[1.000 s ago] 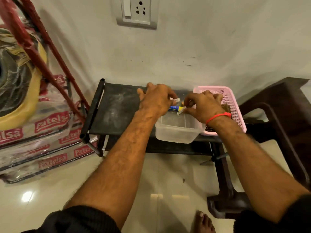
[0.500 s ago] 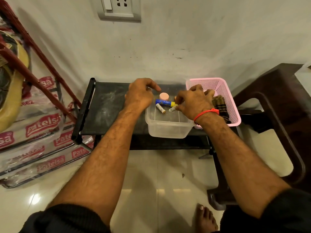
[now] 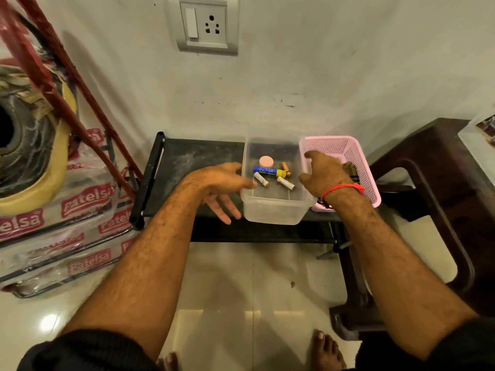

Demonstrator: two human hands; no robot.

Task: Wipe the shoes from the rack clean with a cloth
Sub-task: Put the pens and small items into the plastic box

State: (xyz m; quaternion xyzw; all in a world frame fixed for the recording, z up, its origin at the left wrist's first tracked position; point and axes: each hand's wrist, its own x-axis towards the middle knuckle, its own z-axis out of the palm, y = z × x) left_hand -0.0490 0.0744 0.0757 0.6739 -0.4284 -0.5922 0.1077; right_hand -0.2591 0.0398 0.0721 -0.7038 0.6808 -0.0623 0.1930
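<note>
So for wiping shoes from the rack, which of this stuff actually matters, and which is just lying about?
Belongs to the job:
black rack
folded cloth in the pink basket, by the right hand
left hand, empty
No shoes are in view.

Just lying about:
clear tub of batteries
pink cap
wall socket
red ladder
brown chair

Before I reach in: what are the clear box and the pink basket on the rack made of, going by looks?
The clear box looks like thin translucent plastic with a slightly frosted finish: the batteries and the dark shelf show through its walls. The pink basket looks like moulded plastic, matt, its walls a grid of small holes. Both seem rigid and light, though thickness is hard to judge.
</note>
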